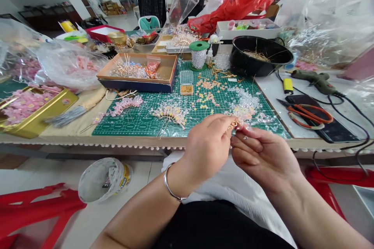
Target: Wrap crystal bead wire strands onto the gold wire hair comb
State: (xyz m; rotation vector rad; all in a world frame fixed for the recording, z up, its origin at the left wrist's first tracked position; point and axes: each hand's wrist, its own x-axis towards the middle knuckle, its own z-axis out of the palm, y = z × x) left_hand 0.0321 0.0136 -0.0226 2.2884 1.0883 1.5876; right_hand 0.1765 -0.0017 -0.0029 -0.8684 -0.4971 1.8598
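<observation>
Above the front edge of the green cutting mat (pixel 128 124), both my hands meet with their fingertips nearly touching. My left hand (pixel 208 149), a silver bangle at its wrist, pinches a small ornament with gold wire loops (pixel 233 125). My right hand (pixel 264 153) is closed, thumb and forefinger pressed together at the same ornament; its far part blends with the beads behind. Just beyond lies a pile of clear beads (pixel 245 99). Left of my hands rest a beaded flower piece with wire prongs (pixel 171 114) and a pink flower spray (pixel 125 105).
An orange-lined box (pixel 137 85) holds beaded pieces. Near it are a small bead case (pixel 186 89), a green spool (pixel 199 55) and a black basin (pixel 260 60). Pliers (pixel 309 114) lie on a phone (pixel 336 132), by a glue gun (pixel 315 79). A bucket (pixel 102 181) stands below.
</observation>
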